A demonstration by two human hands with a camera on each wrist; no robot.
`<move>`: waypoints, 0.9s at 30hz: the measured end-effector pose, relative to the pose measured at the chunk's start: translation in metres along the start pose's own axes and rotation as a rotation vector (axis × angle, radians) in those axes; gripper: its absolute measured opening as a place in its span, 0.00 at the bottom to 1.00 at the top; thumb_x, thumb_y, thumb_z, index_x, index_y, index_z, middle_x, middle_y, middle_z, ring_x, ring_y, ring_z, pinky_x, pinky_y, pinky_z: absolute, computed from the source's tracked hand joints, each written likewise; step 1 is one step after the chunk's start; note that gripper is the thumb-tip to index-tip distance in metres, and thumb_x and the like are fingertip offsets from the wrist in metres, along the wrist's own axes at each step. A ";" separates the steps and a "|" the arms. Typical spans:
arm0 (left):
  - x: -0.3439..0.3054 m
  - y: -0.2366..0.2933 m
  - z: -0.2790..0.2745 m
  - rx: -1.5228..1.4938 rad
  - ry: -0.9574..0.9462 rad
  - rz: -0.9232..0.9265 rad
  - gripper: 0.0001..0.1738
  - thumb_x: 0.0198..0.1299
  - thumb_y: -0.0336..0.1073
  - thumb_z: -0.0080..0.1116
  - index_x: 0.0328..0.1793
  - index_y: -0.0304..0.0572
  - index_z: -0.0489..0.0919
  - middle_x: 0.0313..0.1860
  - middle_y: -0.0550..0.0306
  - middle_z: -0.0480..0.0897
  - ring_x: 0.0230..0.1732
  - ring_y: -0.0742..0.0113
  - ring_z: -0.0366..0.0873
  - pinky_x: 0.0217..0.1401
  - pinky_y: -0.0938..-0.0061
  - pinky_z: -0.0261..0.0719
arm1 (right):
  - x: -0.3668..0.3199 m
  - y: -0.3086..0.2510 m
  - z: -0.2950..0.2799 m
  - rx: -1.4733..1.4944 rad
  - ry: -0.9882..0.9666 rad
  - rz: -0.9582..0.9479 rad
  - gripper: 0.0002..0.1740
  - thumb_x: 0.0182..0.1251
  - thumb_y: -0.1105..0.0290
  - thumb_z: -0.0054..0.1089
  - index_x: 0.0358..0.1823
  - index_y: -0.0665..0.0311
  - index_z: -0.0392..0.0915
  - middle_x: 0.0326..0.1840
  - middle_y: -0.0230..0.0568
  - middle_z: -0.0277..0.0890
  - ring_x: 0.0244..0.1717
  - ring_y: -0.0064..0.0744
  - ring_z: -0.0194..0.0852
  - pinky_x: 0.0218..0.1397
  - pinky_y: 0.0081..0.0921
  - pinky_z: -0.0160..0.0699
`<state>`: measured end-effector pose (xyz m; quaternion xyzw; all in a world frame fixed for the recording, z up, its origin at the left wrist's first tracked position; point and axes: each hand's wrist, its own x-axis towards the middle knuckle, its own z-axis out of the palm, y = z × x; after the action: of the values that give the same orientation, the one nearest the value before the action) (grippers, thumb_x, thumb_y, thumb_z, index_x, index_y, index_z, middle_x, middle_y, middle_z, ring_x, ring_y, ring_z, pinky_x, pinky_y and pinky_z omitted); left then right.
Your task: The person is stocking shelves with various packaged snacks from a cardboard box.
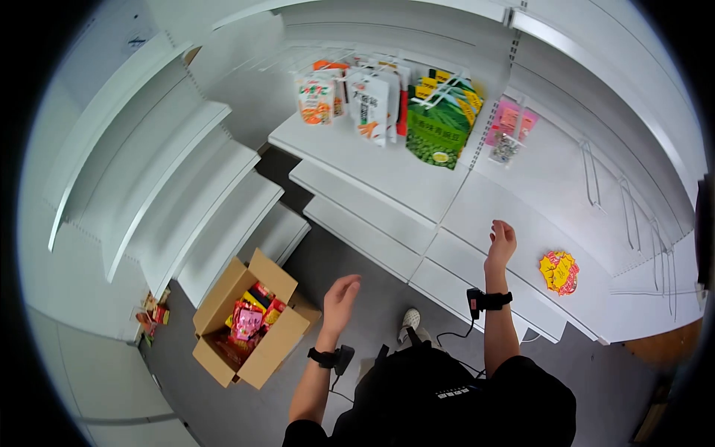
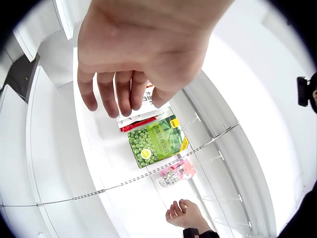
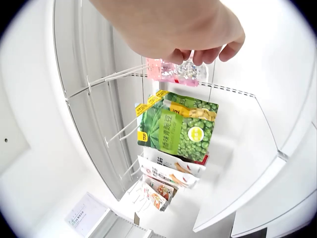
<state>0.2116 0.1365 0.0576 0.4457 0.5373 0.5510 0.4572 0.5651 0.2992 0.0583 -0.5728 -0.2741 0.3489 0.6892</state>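
Observation:
My left hand [image 1: 341, 305] hangs over the floor beside the cardboard box [image 1: 287, 337], its fingers loosely bent around nothing. Out in front of the lower shelves is my right hand [image 1: 501, 244], likewise holding nothing, with loosely curled fingers. Its closest neighbour is a stack of yellow and red starburst cards [image 1: 558, 273] on the shelf. Beyond hang a pink packet [image 1: 509, 119] and a clear packet of small pieces [image 1: 505, 149]. Green pea snack bags [image 1: 441, 123] hang farther left, followed by white snack bags [image 1: 370, 104] and white-and-orange ones [image 1: 316, 98].
The open box contains several colourful snack packets [image 1: 248, 323]. Bare wire hooks [image 1: 631, 212] stick out from the right-hand back panel. Stepped white shelves [image 1: 216, 201] rise at the left, and shelf edges [image 1: 357, 205] run between the hands and the hanging bags.

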 end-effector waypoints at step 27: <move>-0.298 -0.062 -0.188 -0.101 1.004 -0.192 0.15 0.67 0.43 0.52 0.47 0.39 0.80 0.45 0.60 0.82 0.47 0.72 0.78 0.51 0.75 0.72 | -0.269 0.188 0.078 -0.076 -0.598 1.110 0.10 0.59 0.65 0.60 0.41 0.55 0.75 0.42 0.28 0.76 0.42 0.25 0.70 0.48 0.29 0.69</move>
<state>0.0838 -0.1903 -0.0093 0.0519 0.7019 0.6779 0.2123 0.3103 0.1510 -0.1051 -0.5315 -0.1291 0.7897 0.2780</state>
